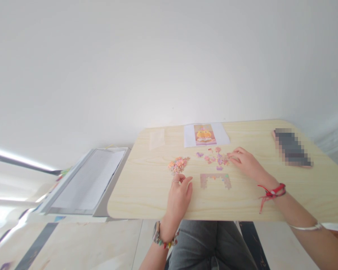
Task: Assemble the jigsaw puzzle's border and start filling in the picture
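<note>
Reference sheet (205, 135) behind loose pieces (215, 156); phone (292, 147) far right.

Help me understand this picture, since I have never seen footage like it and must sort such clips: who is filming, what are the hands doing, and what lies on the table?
There is no machine here. A person wears a camera on the head, so the single view looks forward and down over their own lap and arms.

They sit at a pale wooden table. The left hand, with a ring and a beaded bracelet, rests curled on the tabletop just below a small heap of puzzle pieces; I cannot tell whether it holds one. The right hand, with a red cord at the wrist, reaches into scattered loose pieces, fingertips touching them.

Between the hands lies a partly joined puzzle section. Further back lies a reference sheet with a yellow-orange picture. At far right sits a blurred dark object. A second surface with papers stands left of the table.
</note>
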A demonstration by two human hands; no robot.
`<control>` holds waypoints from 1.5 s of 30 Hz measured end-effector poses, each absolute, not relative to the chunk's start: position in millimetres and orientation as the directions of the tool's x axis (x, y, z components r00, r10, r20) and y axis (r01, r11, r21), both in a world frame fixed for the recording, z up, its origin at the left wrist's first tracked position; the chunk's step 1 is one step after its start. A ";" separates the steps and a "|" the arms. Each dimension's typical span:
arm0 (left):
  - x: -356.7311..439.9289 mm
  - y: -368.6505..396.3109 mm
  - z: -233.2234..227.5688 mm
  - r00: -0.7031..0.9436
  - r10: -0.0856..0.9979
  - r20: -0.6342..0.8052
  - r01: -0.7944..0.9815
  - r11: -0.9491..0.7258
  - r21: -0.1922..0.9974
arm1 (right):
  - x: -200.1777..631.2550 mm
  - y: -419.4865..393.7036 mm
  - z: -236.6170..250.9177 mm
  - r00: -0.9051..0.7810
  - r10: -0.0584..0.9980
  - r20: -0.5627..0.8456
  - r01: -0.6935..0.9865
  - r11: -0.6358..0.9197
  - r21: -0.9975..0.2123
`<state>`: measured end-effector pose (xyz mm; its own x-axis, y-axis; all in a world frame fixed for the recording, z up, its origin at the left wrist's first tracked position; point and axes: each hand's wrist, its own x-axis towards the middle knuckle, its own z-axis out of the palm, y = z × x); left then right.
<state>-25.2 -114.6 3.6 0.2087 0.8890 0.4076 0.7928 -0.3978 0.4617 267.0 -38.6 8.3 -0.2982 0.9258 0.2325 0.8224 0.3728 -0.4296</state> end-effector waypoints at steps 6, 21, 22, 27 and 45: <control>-24.7 -115.7 3.6 0.210 0.886 0.414 0.785 -0.405 0.469 | 269.8 -31.3 5.4 -0.294 0.933 0.209 0.829 0.358 -0.431; -22.7 -117.2 -0.2 0.210 0.871 0.444 0.782 -0.422 0.459 | 282.2 -29.2 -3.7 -0.270 0.939 0.213 0.851 0.337 -0.402; -22.4 -117.5 -0.2 0.211 0.872 0.442 0.782 -0.422 0.459 | 283.5 -31.0 -3.9 -0.262 0.942 0.211 0.855 0.328 -0.403; -21.7 -117.5 0.9 0.208 0.871 0.445 0.788 -0.419 0.452 | 277.1 -37.4 4.1 -0.261 0.942 0.211 0.839 0.330 -0.432; -24.0 -119.1 -1.0 0.201 0.877 0.437 0.787 -0.410 0.461 | 255.5 -46.7 8.6 -0.273 0.942 0.197 0.802 0.336 -0.494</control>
